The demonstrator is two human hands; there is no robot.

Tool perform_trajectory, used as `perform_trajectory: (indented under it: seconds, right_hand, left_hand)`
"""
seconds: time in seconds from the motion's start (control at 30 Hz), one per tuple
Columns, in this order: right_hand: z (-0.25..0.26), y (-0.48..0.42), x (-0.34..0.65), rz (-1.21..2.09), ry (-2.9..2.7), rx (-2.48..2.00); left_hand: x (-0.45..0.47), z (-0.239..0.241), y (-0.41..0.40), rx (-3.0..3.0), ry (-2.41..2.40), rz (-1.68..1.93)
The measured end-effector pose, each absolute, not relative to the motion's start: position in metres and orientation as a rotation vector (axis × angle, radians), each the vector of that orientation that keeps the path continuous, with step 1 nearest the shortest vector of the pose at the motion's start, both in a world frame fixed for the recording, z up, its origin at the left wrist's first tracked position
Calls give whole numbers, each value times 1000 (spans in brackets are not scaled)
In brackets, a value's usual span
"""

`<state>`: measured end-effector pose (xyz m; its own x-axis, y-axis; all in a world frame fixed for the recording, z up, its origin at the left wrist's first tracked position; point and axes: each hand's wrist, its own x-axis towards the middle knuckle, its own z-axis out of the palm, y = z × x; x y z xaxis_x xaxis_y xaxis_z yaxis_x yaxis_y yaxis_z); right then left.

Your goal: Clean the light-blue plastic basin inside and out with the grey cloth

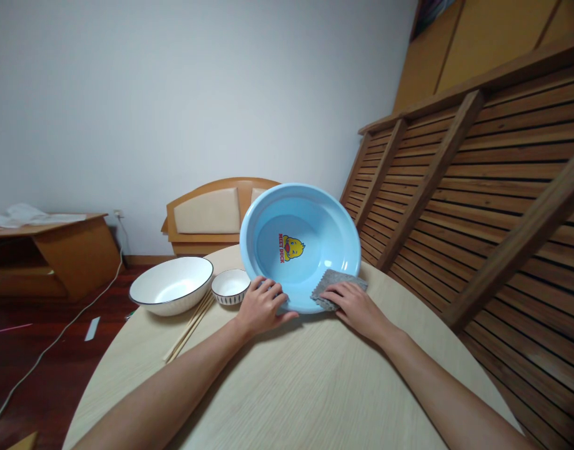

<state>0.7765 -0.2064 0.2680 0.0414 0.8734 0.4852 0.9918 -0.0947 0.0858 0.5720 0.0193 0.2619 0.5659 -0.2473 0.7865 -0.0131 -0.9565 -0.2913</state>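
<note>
A light blue plastic basin (310, 219) with a yellow duck print inside is tilted up on the table, its open side facing me. My left hand (263, 306) grips its near left rim, fingers curled over the edge and thumb along the outside. On the near right rim, my right hand (355, 306) presses a grey cloth (343, 279) with a zigzag edge, fingers closed on it. Left of the basin stands a small white bowl (230, 286) with dark marks. Beside it lie several wooden chopsticks (190, 325) and a large white bowl (172, 284) with a dark rim.
The round wooden table (315, 381) fills the foreground. A slatted wooden frame (478, 187) leans along the right side. Behind are a headboard (207, 212) and, at left, a low cabinet (75, 256). A white cable (71, 337) runs across the dark floor.
</note>
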Motion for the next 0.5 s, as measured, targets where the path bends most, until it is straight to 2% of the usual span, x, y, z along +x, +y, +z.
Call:
perform_trajectory:
  seconds: [0.5]
  right_hand:
    - [267,-197,748,-430,-1870,-1994]
  left_hand:
    - [574,259,3,-2498,353,-1250]
